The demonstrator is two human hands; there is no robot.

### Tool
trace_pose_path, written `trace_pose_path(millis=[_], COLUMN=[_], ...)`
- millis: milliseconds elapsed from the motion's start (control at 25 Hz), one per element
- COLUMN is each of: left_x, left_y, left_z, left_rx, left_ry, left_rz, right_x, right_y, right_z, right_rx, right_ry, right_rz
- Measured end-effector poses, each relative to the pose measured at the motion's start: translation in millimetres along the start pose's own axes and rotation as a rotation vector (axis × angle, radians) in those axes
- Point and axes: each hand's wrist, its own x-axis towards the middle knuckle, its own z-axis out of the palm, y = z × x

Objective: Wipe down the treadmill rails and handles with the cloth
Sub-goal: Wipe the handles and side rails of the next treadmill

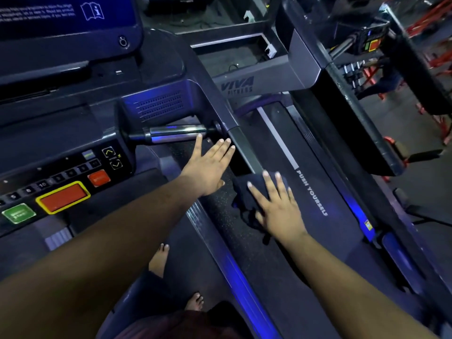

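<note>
While our fingers (270,184) lay straight and spread, our right hand (278,211) pressed flat on the dark cloth (244,199), grasping nothing. That cloth sat bunched on the treadmill's side rail (247,165), toward the rail's forward end, with one edge trailing down over the speckled surface (220,206) beside it.

Our left hand (208,167) was likewise released, fingers extended and apart, fingertips reaching just short of the chrome handle (173,134) that juts from the console; whether they touched it we could not tell. The palm hovered over the speckled strip between console and rail, near the cloth but apart from it.

Farther out, the console (73,167) filled the left side, showing a green button (18,212), a large red button framed in yellow (63,198) and a smaller red one (99,178). A neighbouring treadmill deck (325,182), lettered "PUSH YOURSELF", ran along the right, with a logo panel (238,85) at its head. Our bare feet (160,259) stood below, at the frame's bottom edge.
</note>
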Motion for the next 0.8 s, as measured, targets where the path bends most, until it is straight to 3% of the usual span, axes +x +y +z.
trace_pose_path(millis=[120,240,360,440,520,600,800], left_x=[0.6,1.3,1.6,-0.2,-5.0,-12.4,-27.8], left_y=[-2.2,-5.1,0.0,6.5,13.0,16.1,42.4], left_z=[1.0,1.5,3.2,8.3,13.1,21.4,25.6], left_rx=[-0.014,-0.029,-0.023,-0.06,-0.082,-0.081,-0.111], left_ry=[0.036,0.049,0.06,0.066,0.058,0.065,0.029], left_rz=[0.003,0.015,0.026,0.017,0.035,0.055,0.11], right_x=[58.2,31.9,-28.1,-8.6,25.5,24.4,-111.0], right_y=[-21.3,-16.6,1.6,0.4,-16.7,-21.8,34.9], right_z=[-13.4,-3.2,11.0,3.5,-8.2,-1.4,31.9], right_rx=[0.018,-0.114,-0.478,-0.611,-0.633,-0.49,-0.2], right_ry=[0.023,-0.039,-0.205,-0.263,-0.193,-0.089,0.019], right_rz=[-0.005,-0.03,-0.373,-0.513,-0.457,-0.306,-0.218])
